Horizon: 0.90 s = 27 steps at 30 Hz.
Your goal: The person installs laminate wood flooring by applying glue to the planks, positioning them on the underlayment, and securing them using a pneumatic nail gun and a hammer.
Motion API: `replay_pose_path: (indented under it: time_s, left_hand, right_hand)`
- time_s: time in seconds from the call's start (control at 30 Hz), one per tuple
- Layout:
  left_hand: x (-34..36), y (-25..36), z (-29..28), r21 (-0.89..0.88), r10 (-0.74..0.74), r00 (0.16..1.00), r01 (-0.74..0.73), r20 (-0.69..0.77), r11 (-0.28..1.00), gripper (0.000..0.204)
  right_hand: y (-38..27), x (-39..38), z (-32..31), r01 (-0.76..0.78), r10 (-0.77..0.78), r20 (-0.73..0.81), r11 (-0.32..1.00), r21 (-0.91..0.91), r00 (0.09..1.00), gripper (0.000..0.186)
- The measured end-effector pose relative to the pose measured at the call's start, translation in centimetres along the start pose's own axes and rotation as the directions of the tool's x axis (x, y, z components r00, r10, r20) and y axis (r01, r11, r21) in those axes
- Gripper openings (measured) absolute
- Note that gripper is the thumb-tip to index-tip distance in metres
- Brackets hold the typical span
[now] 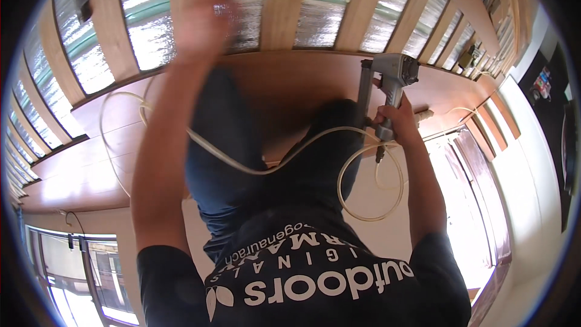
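My right hand [393, 109] is wrapped round the grip of a grey pneumatic nail gun [390, 66], with its long magazine pointing down beside my right leg. A pale air hose [357, 215] loops below the gun and runs across my legs to the left. My left hand [209, 24] is raised in front of the light wooden slats [281, 0] and foil backing [145, 42], smeared by motion; whether it holds anything I cannot make out.
Below the slats is a brown wood-panelled surface [266, 79]. A dark tool [83, 3] sits among the slats at top left. More strips [466, 0] lie at upper right, near a dark board [548, 103]. Bright windows [78, 266] show at both lower sides.
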<state>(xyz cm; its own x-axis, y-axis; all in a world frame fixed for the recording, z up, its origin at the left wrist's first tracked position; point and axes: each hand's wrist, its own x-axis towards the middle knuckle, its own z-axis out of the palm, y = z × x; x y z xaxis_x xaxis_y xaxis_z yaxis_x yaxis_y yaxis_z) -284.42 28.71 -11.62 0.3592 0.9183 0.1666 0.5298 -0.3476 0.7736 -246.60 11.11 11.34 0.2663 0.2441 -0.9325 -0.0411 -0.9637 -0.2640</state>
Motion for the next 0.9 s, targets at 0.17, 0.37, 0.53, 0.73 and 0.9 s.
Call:
replay_pose_path:
  time_s: [0.17,0.37,0.53,0.73,0.9]
  left_hand:
    - [-1.4,12.1,15.8,0.1,-0.08,0.971,0.059,0.225,0.993,0.014]
    - [-5.6,13.0,20.2,0.308,-0.122,0.973,0.058,0.194,0.95,0.013]
    - [-5.3,13.1,20.5,0.361,-0.133,0.968,0.049,0.212,0.931,0.014]
    - [-4.8,13.6,19.9,0.368,-0.195,0.941,0.084,0.275,0.926,0.016]
    - [-4.8,13.8,20.1,0.376,-0.226,0.933,0.111,0.278,0.92,0.017]
  right_hand:
    - [1.7,3.6,-0.9,0.009,-0.019,0.114,0.996,0.083,0.993,0.064]
    - [1.6,6.0,-0.9,-0.004,-0.019,0.168,0.99,0.138,0.986,0.06]
    - [-0.3,7.1,-2.2,-0.115,0.129,0.276,0.991,-0.068,0.952,0.057]
    - [-0.7,7.6,-3.0,-0.187,0.192,0.299,0.981,-0.045,0.935,0.055]
    - [-0.1,8.2,-5.4,-0.154,0.172,0.282,0.984,-0.085,0.944,0.053]
